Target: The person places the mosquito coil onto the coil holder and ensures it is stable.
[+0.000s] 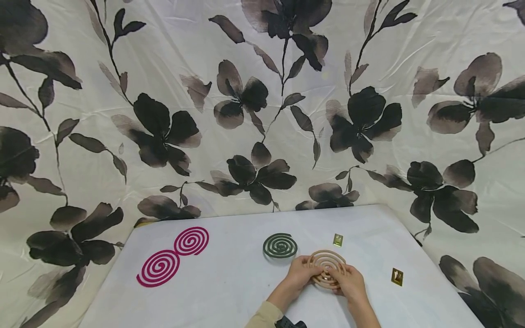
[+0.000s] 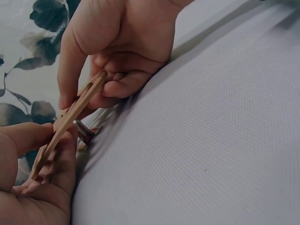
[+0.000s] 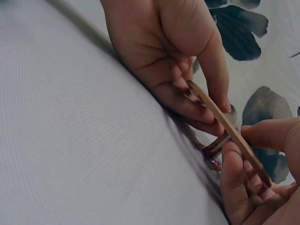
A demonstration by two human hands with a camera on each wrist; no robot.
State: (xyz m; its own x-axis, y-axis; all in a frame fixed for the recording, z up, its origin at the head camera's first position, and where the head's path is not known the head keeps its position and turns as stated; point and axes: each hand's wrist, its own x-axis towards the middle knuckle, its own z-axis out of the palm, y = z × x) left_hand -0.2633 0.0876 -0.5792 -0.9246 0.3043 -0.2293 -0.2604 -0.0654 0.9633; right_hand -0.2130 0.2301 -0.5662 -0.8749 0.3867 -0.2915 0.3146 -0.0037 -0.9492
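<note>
A tan mosquito coil (image 1: 326, 251) is held by both hands above the white table. My left hand (image 1: 301, 274) grips its left edge and my right hand (image 1: 352, 283) its right edge, with thumbs on top and fingers curled underneath. The thumbs meet near the coil's centre. Seen edge-on in the left wrist view, the tilted coil (image 2: 65, 127) has a small metal stand (image 2: 86, 133) below it, between the hands. Whether the stand is fixed to the coil is hidden. A green mosquito coil (image 1: 280, 246) sits just beyond my left hand.
Two pink mosquito coils (image 1: 160, 269) lie at the table's left. One small gold metal plate (image 1: 338, 240) is behind the hands, and another gold plate (image 1: 397, 277) lies to the right. A floral cloth (image 1: 254, 114) hangs behind the white table (image 1: 221, 291).
</note>
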